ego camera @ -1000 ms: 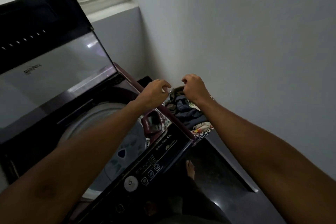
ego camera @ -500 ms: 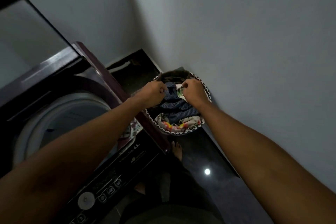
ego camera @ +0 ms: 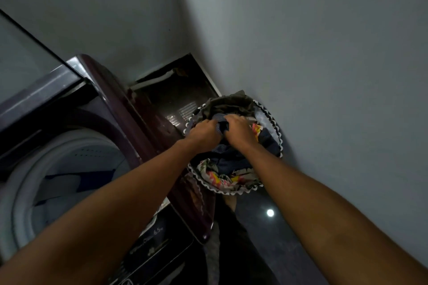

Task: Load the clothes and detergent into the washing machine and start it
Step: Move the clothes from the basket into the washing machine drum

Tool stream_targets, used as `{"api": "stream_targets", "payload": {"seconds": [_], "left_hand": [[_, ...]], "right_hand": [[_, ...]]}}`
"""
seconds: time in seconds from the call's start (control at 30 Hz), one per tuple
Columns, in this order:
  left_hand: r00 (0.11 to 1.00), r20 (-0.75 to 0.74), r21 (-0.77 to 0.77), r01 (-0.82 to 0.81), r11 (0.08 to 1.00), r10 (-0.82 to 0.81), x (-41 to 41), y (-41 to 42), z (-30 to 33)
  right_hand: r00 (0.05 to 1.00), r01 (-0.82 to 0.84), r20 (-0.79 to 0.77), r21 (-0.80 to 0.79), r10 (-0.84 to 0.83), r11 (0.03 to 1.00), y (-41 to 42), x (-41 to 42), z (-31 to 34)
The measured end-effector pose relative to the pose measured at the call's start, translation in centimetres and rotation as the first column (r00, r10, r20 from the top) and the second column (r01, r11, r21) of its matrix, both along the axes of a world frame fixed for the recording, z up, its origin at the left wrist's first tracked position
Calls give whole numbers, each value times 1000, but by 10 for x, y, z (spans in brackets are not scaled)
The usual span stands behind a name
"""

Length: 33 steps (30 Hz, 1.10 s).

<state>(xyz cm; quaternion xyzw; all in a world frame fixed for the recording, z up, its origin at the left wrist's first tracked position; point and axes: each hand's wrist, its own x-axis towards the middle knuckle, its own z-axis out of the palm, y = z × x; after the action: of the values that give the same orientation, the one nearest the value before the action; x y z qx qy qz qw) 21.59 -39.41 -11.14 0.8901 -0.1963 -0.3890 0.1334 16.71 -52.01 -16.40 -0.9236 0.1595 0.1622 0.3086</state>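
Clothes gripped in the laundry basket [ego camera: 269, 114]

A striped garment [ego camera: 221, 126] is clutched by left hand [ego camera: 205, 132] and right hand [ego camera: 238, 131], frame centre.

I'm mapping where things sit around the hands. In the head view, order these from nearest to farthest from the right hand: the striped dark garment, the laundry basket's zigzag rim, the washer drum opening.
1. Striped dark garment: gripped by the right hand, beside the left hand.
2. Laundry basket's zigzag rim: just to its right, by the wall.
3. Washer drum opening: far left, lid up.
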Motion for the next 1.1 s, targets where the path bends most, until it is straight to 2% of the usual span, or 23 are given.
{"api": "stream_targets", "payload": {"seconds": [0.1,0.27,0.43,0.5,0.57,0.7,0.77,0.87,0.93,1.0,1.1], "left_hand": [[1000,-7,-1,9,1000,-9,1,2,-10],[1000,-13,-9,16,1000,-16,-1,4,-14],[997,-63,5,-50,999,50,-4,12,-24],[996,-63,1,-65,998,65,-5,14,-31],[994,-65,-34,-89,995,86,-6,13,-23],[979,-92,-211,-199,957,183,-7,-4,13],[976,-71,-275,-220,936,208,-6,-8,32],[964,-143,-309,-257,916,222,-6,-6,48],[962,-206,-272,-230,934,177,-10,1,50],[929,-313,-275,-288,917,197,-14,5,52],[767,-556,-283,-537,795,320,-22,10,61]], "right_hand": [[998,-56,-27,1,56,998,7,9,-10],[968,-220,-157,-174,194,960,19,10,-28],[938,-256,-279,-161,205,953,24,6,-31],[960,-201,-228,-160,162,966,24,5,-25],[988,-44,-155,-127,24,991,23,5,-14],[975,188,-131,55,-179,981,11,11,5],[929,367,-147,228,-341,902,4,13,20],[790,601,-271,522,-550,606,-5,16,47],[753,618,-294,622,-589,481,-7,16,66],[771,583,-297,686,-563,435,-8,15,86],[735,579,-342,766,-586,279,-7,11,112]]}}
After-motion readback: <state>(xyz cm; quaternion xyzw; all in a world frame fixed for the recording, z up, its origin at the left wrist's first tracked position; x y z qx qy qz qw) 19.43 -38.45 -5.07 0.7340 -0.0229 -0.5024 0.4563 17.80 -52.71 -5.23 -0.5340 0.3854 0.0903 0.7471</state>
